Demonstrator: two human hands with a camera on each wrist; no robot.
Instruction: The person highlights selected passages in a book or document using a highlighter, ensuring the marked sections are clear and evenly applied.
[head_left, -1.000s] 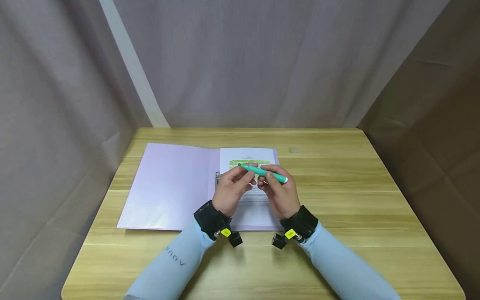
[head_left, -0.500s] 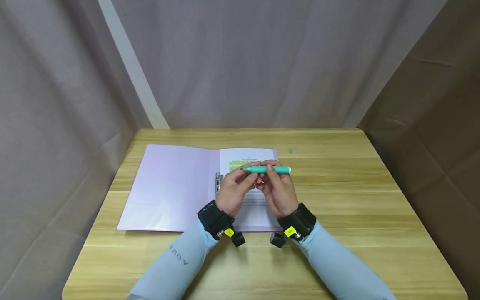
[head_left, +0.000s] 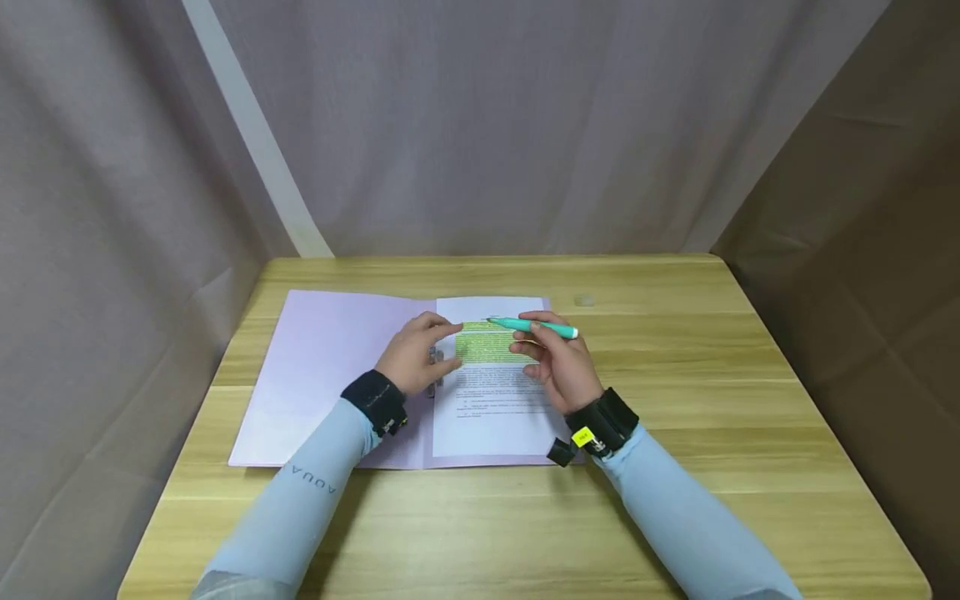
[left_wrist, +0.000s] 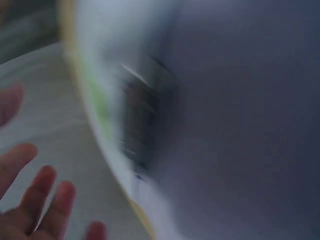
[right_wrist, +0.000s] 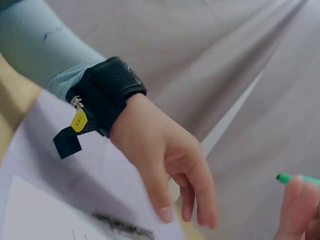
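My right hand (head_left: 546, 350) grips a green highlighter (head_left: 534, 327) just above a printed sheet (head_left: 491, 400) whose top lines are marked green. The pen's tip points left. My left hand (head_left: 422, 352) hovers with relaxed fingers over the metal clip (head_left: 435, 360) at the spine of an open lilac folder (head_left: 337, 367); whether it touches is unclear. In the right wrist view the left hand (right_wrist: 165, 160) hangs fingers down above the clip (right_wrist: 122, 229), with the highlighter's tip (right_wrist: 295, 178) at the right. The left wrist view is blurred and shows fingertips (left_wrist: 35, 200) near the dark clip (left_wrist: 145, 125).
The folder lies open on a wooden table (head_left: 712, 400), enclosed by grey curtains (head_left: 487, 125) at the back and both sides. A small pale object (head_left: 586, 300) lies on the table beyond the folder's top right corner.
My left hand has let go of the highlighter and moved left to the folder's clip. The right hand alone keeps the highlighter, shifted slightly away from me.
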